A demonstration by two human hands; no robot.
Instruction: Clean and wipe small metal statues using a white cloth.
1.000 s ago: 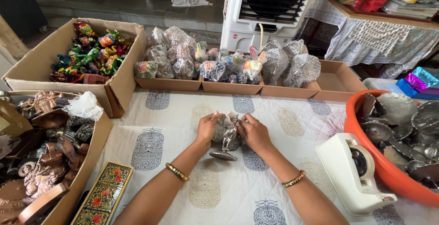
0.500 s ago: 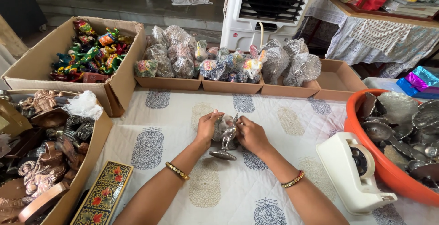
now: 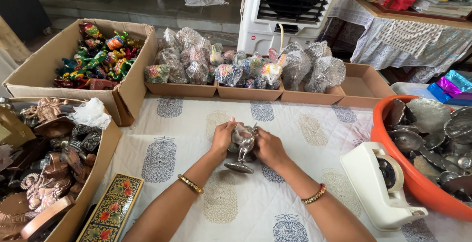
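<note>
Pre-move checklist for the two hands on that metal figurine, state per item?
1. Left hand on silver figurine: ok.
2. Right hand on it too: ok.
3. Clear wrap covering the figurine's top: ok; whether it is fully closed, cannot tell.
4. Figurine base tilted, off the printed tablecloth: not ok if meant to stand.
5. Tape dispenser beside the right forearm: ok.
6. Empty cardboard tray behind: ok.

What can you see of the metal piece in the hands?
The metal figurine looks like dull silver-grey metal, with a round flat base on a thin stem. Its upper part is partly covered in clear plastic wrap, so its shape is hard to tell. It tilts, base toward the camera, just over the printed cloth. The left hand and right hand grip its top from both sides.
</note>
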